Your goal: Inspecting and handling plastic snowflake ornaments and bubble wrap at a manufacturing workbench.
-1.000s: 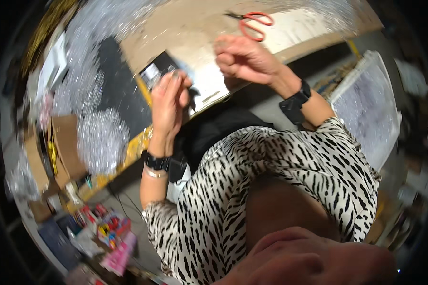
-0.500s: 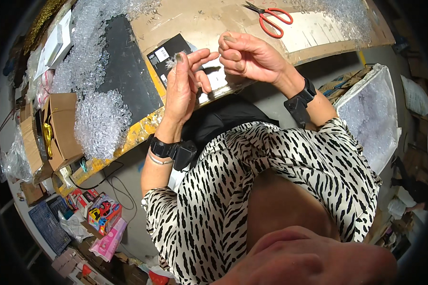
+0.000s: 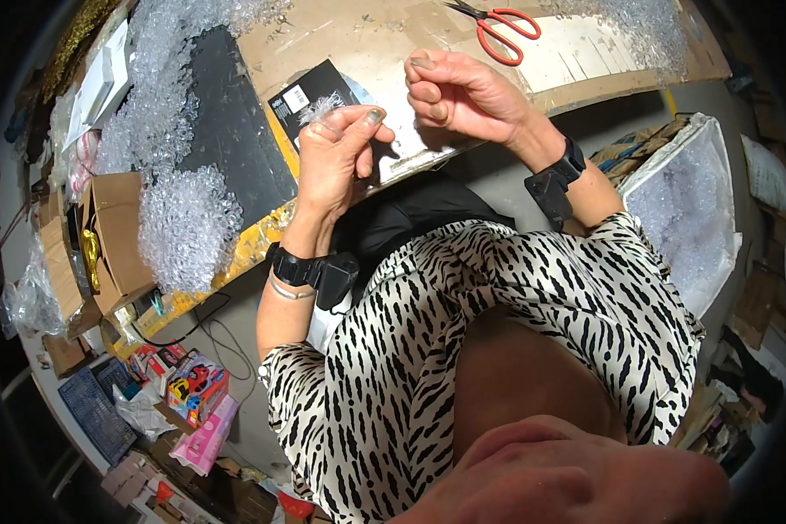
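My left hand [image 3: 336,153] is closed over the near edge of the worktable, its thumb pressed to the index finger. A tuft of thin whitish strands [image 3: 323,107] sticks out beside its index knuckle. To the right and slightly higher, my right hand [image 3: 463,96] has its thumb and forefinger pinched and the other fingers curled. Whatever lies in that pinch is too small to make out. A gap separates the two hands. Beneath the left hand lies a flat black packet [image 3: 290,98] with a white label. Red-handled scissors [image 3: 508,37] rest beyond my right hand.
Clear plastic pieces are heaped [image 3: 188,227] along the table's left, beside a black board [image 3: 227,113]. An open cardboard box [image 3: 118,231] stands left of them. More pieces fill a white-lined container [image 3: 686,205] at right. Cables [image 3: 227,349] hang below the table edge.
My left hand's thumb and fingers, apart before, have come together, and its fingertips have drawn away from my right hand. My right hand has risen slightly, keeping its pinch.
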